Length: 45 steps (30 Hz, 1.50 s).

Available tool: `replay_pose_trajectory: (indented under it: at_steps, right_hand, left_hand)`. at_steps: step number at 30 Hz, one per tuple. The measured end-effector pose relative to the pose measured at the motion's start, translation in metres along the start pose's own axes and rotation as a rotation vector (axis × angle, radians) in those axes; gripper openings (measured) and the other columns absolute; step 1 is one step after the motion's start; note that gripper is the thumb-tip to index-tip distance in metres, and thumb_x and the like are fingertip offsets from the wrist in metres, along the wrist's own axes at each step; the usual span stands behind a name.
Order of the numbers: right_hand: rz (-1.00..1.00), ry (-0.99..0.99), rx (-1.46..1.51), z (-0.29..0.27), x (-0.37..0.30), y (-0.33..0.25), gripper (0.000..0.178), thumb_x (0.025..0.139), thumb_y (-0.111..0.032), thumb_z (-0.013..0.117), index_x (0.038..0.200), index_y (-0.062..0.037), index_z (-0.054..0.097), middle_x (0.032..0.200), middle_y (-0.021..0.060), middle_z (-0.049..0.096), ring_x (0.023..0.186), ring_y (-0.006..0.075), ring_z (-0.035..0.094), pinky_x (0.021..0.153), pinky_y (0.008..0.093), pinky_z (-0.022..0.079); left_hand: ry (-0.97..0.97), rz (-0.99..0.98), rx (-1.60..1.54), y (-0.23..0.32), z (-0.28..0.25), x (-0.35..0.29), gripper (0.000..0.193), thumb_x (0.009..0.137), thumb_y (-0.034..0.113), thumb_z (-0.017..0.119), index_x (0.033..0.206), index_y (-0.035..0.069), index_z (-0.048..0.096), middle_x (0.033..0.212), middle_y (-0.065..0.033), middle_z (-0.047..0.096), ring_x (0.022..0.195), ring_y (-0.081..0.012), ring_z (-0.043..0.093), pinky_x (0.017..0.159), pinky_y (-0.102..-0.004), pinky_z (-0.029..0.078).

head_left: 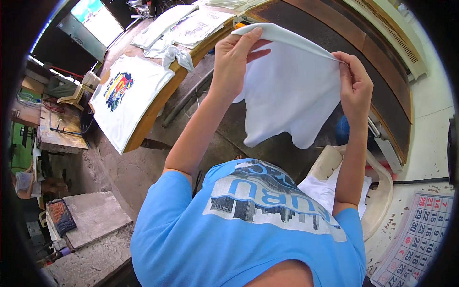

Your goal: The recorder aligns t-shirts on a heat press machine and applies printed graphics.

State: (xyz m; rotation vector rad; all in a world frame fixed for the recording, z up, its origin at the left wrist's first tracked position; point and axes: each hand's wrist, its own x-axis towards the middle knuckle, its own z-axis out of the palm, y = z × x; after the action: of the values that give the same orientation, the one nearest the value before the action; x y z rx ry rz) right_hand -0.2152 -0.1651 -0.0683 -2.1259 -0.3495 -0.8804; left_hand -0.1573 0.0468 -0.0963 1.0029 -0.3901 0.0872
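A plain white shirt (291, 91) hangs in front of me over the floor, its upper edge stretched between my hands. My left hand (233, 62) pinches that edge at the left, thumb on top, with other fingers reaching behind the cloth. At the right end, the fingertips and thumb of my right hand (355, 79) are closed on the same edge. The cloth's lower part falls loose in rounded folds.
A white printed T-shirt (131, 91) lies on the wood-edged table at left, near a bunched white cloth (178, 57) and more printed shirts (198, 27). A dark long table (334, 36) stands ahead. White cloth (315, 191) rests on a plastic chair (382, 210) at right.
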Motion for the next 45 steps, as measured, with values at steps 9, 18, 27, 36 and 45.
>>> replay_pose_trajectory:
  at_steps: [9,18,27,36,45]
  right_hand:
    - [-0.390,0.182,-0.160,-0.005,0.028,-0.010,0.025,0.072,0.010,0.043,0.086,-0.0011,0.060,0.080,0.0065,0.059,0.076,0.0136,0.057,0.071,0.0241,0.045]
    - [-0.047,0.549,-0.231,-0.068,0.031,0.049,0.022,0.081,0.009,0.042,0.085,-0.0014,0.061,0.085,0.0041,0.062,0.077,0.0103,0.057,0.075,0.0224,0.044]
    - [0.165,0.690,-0.229,-0.097,0.017,0.106,0.018,0.083,0.008,0.044,0.082,-0.0001,0.060,0.083,0.0022,0.061,0.079,0.0099,0.056,0.075,0.0217,0.043]
    - [0.117,0.565,-0.305,-0.091,0.017,0.100,0.019,0.082,0.008,0.044,0.077,0.0000,0.060,0.081,0.0019,0.060,0.079,0.0104,0.055,0.077,0.0219,0.042]
    - [0.175,0.664,-0.133,-0.113,-0.003,0.122,0.019,0.079,0.010,0.045,0.075,0.0001,0.060,0.079,0.0060,0.062,0.077,0.0145,0.057,0.077,0.0246,0.044]
  left_hand:
    - [-0.084,0.188,-0.066,-0.017,-0.007,-0.024,0.020,0.081,0.013,0.057,0.098,0.003,0.060,0.095,-0.0060,0.061,0.088,-0.0161,0.058,0.083,-0.0319,0.046]
    - [-0.221,-0.419,-0.692,-0.139,-0.056,-0.012,0.034,0.092,0.022,0.038,0.121,0.007,0.043,0.121,-0.0095,0.048,0.108,-0.0201,0.048,0.093,-0.0336,0.039]
    - [0.022,-0.684,-0.943,-0.120,-0.067,0.031,0.046,0.089,0.040,0.038,0.122,0.008,0.045,0.118,-0.0115,0.052,0.105,-0.0278,0.052,0.092,-0.0431,0.040]
    - [-0.117,-0.863,-0.733,-0.099,-0.059,0.055,0.028,0.080,0.015,0.057,0.099,-0.005,0.055,0.087,-0.0158,0.062,0.074,-0.0227,0.063,0.064,-0.0369,0.055]
    - [-0.148,-0.936,-0.480,-0.096,-0.021,0.021,0.028,0.086,0.027,0.055,0.101,0.003,0.055,0.095,-0.0078,0.061,0.081,-0.0148,0.061,0.071,-0.0282,0.052]
